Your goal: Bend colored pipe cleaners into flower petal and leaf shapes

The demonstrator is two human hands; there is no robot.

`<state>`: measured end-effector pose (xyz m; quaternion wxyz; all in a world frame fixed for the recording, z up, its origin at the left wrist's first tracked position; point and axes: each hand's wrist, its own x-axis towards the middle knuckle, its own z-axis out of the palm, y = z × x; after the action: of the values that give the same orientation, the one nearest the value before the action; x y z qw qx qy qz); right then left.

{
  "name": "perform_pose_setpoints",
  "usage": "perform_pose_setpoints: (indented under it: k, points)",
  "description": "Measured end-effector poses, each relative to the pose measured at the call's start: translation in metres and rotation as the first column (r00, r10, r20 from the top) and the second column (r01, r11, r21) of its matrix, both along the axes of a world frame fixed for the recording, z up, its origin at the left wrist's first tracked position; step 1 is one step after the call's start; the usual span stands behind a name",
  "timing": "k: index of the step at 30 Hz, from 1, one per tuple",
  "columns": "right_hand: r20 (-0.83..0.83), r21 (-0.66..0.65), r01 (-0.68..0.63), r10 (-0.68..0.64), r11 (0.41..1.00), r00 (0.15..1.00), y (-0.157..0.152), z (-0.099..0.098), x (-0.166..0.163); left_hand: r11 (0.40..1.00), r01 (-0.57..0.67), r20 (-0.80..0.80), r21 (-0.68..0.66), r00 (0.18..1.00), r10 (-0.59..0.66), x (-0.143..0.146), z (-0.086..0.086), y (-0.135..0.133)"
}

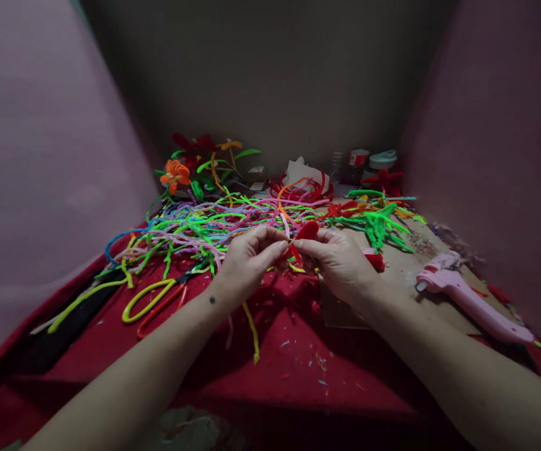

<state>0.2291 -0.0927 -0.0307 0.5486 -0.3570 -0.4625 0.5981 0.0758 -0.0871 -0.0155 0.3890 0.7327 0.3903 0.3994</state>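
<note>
My left hand and my right hand meet over the middle of the table, fingertips almost touching. Between them is a red pipe-cleaner petal, its rounded end standing up by the right fingers. Both hands pinch its narrow lower part, thumbs on top. Just behind the fingers spreads a tangled heap of coloured pipe cleaners, green, pink, purple and blue. To the left of my left hand lie scissors with yellow and red handles, the blades partly under the heap.
A pink hot glue gun lies at the right on a cardboard sheet. Green pipe-cleaner leaves rest behind my right hand. Finished pipe-cleaner flowers, a bottle and a lidded jar stand at the back. Scraps dot the red cloth.
</note>
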Motion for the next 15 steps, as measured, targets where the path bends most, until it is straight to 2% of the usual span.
perform_pose_setpoints:
  k: [1,3,5,6,8,10,12,13,14,15]
  points:
    - [0.047,0.051,0.011,-0.014,0.999,0.999,-0.001,0.000,0.000,0.976,0.062,0.077,-0.211,0.996,-0.047,-0.001,0.002,0.001]
    - [0.159,0.160,0.027,-0.052,0.987,0.986,-0.004,0.001,0.000,0.865,0.187,0.187,-0.466,0.976,-0.111,-0.002,0.006,0.002]
    - [0.281,0.271,0.045,-0.123,0.962,0.952,-0.007,0.001,0.000,0.798,0.231,0.237,-0.557,0.965,-0.115,-0.004,0.007,0.003]
    - [0.339,0.324,0.055,-0.170,0.945,0.925,-0.008,0.001,-0.001,0.792,0.231,0.245,-0.565,0.964,-0.106,-0.004,0.008,0.003]
    - [0.445,0.424,0.080,-0.284,0.902,0.849,-0.012,0.001,-0.002,0.823,0.200,0.216,-0.532,0.972,-0.096,-0.004,0.008,0.002]
    - [0.505,0.514,0.113,-0.406,0.850,0.762,-0.015,0.001,-0.003,0.904,0.120,0.109,-0.410,0.991,-0.082,-0.002,0.007,-0.001]
    - [0.522,0.569,0.138,-0.487,0.810,0.700,-0.018,0.002,-0.005,0.993,0.001,-0.081,-0.115,0.997,-0.010,0.000,0.005,-0.005]
    - [0.523,0.581,0.151,-0.509,0.800,0.684,-0.020,0.002,-0.006,0.994,-0.037,-0.186,0.101,0.981,0.055,0.001,0.003,-0.007]
    - [0.524,0.577,0.163,-0.516,0.800,0.678,-0.020,0.003,-0.007,0.942,-0.040,-0.279,0.334,0.950,0.139,0.002,0.001,-0.008]
    - [0.522,0.552,0.176,-0.502,0.815,0.690,-0.021,0.003,-0.008,0.839,-0.006,-0.351,0.544,0.907,0.234,0.002,-0.001,-0.010]
